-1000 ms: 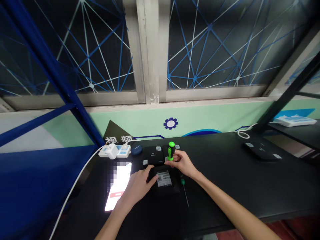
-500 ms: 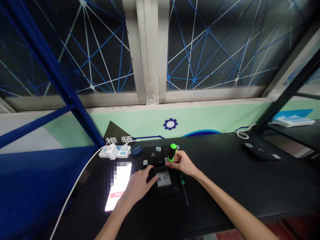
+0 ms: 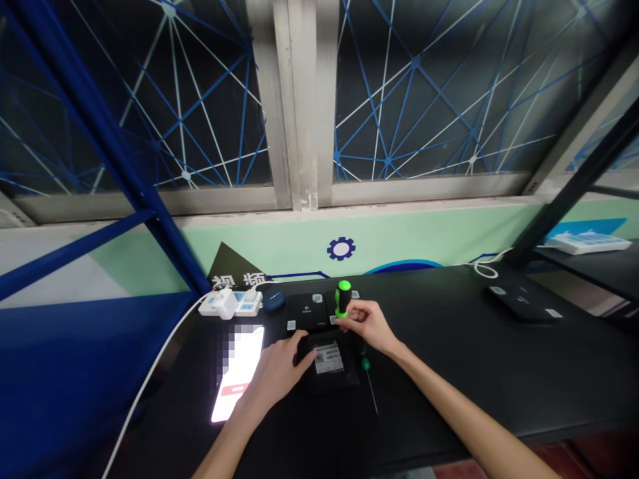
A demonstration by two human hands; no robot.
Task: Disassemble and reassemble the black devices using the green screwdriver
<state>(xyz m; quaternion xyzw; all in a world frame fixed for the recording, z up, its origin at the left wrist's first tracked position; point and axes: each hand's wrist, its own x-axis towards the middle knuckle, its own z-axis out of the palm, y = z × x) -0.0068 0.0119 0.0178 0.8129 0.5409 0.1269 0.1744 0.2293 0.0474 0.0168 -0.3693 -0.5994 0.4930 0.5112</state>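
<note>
A black device with a white label (image 3: pixel 328 358) lies on the black table. My left hand (image 3: pixel 282 362) rests on its left edge, thumb and fingers apart. Above its back right corner stands a screwdriver with a green and black handle (image 3: pixel 343 299), upright. The fingers of my right hand (image 3: pixel 366 322) pinch it low, below the handle; its tip is hidden. To the right of the device lies a thin screwdriver with a dark green handle (image 3: pixel 366 364). Behind the device is a flat black box (image 3: pixel 306 311) with small stickers.
A lit phone (image 3: pixel 238 372) lies left of my left hand. Behind it are a white power strip (image 3: pixel 248 304) with a plug and cable, and a dark blue round case (image 3: pixel 273 301). Another black device (image 3: pixel 522 303) lies at the right, near a white cable (image 3: pixel 484 267).
The upright screwdriver has shifted very slightly left and up, with my right hand's fingers repositioned below its handle. My left hand stays in place.
</note>
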